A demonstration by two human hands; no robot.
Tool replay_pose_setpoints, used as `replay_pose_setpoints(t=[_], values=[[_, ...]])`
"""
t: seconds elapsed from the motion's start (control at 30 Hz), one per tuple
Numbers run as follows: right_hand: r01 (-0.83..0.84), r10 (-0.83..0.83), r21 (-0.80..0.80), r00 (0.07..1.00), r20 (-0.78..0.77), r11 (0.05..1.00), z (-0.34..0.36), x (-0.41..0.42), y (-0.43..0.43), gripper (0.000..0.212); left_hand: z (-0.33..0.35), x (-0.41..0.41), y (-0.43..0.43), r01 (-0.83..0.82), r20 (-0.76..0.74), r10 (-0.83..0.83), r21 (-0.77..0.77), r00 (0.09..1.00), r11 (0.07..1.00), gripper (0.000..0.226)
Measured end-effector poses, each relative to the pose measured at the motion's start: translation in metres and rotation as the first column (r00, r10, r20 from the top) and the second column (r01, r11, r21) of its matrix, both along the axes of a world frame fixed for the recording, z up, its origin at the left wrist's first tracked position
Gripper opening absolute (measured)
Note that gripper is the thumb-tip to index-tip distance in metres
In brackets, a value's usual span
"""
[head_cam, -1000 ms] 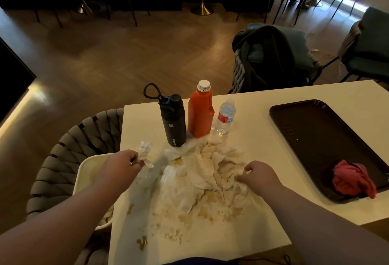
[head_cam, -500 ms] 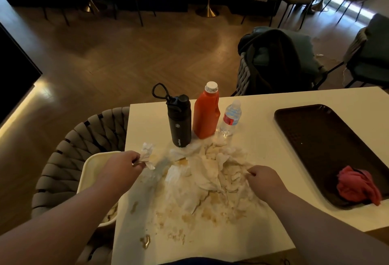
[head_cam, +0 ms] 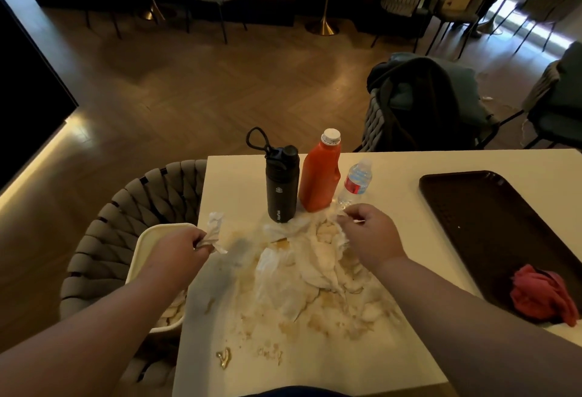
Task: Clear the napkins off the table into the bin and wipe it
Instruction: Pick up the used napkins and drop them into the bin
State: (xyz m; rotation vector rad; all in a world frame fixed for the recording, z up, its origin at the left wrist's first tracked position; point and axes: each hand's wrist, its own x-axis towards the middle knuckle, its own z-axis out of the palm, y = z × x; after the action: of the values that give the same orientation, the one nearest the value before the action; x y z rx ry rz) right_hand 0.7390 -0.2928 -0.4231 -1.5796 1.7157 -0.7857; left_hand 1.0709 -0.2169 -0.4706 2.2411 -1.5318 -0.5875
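A heap of stained white napkins lies in the middle of the white table, with brown smears around it. My left hand grips a crumpled napkin at the table's left edge, just above the cream bin. My right hand pinches the far top of the napkin heap, close to the bottles. A red cloth lies bunched on the dark tray at the right.
A black flask, an orange bottle and a small water bottle stand just behind the heap. The bin sits on a woven chair left of the table. Another chair with a dark jacket stands behind.
My right hand has moved from the heap's right side forward to its far end near the water bottle. The left hand still holds its napkin by the bin.
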Motion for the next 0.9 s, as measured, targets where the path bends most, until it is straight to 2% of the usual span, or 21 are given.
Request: replay_pose_setpoints(t=[0.03, 0.17, 0.27, 0.4, 0.57, 0.63, 0.77, 0.9], values=[[-0.07, 0.07, 0.014, 0.998, 0.004, 0.997, 0.004, 0.015, 0.001, 0.009, -0.001, 0.006, 0.005, 0.002, -0.018, -0.002, -0.014, 1.0, 1.0, 0.004], [-0.297, 0.294, 0.087, 0.955, 0.049, 0.951, 0.011, 0.073, 0.008, 0.019, -0.002, 0.03, 0.027, -0.101, -0.028, 0.101, 0.02, 0.994, 0.995, 0.044], [-0.394, 0.39, 0.109, 0.919, 0.059, 0.913, 0.01, 0.11, 0.013, 0.023, -0.006, 0.048, 0.041, -0.152, 0.013, 0.151, 0.072, 0.988, 0.986, 0.041], [-0.439, 0.437, 0.157, 0.898, 0.052, 0.884, 0.001, 0.144, 0.017, 0.026, -0.014, 0.065, 0.055, -0.213, 0.028, 0.211, 0.122, 0.977, 0.97, 0.032], [-0.464, 0.468, 0.187, 0.884, 0.029, 0.866, -0.004, 0.171, 0.021, 0.03, -0.026, 0.082, 0.068, -0.305, 0.035, 0.304, 0.189, 0.952, 0.933, 0.032], [-0.472, 0.477, 0.192, 0.879, 0.027, 0.86, -0.005, 0.178, 0.022, 0.029, -0.031, 0.087, 0.068, -0.323, 0.016, 0.327, 0.21, 0.945, 0.923, 0.041], [-0.499, 0.505, 0.197, 0.863, 0.023, 0.844, -0.008, 0.187, 0.026, 0.029, -0.034, 0.088, 0.067, -0.271, -0.099, 0.31, 0.284, 0.946, 0.92, 0.08], [-0.515, 0.522, 0.2, 0.853, 0.023, 0.833, -0.012, 0.198, 0.029, 0.025, -0.031, 0.089, 0.067, -0.287, -0.027, 0.304, 0.264, 0.952, 0.921, 0.076]])
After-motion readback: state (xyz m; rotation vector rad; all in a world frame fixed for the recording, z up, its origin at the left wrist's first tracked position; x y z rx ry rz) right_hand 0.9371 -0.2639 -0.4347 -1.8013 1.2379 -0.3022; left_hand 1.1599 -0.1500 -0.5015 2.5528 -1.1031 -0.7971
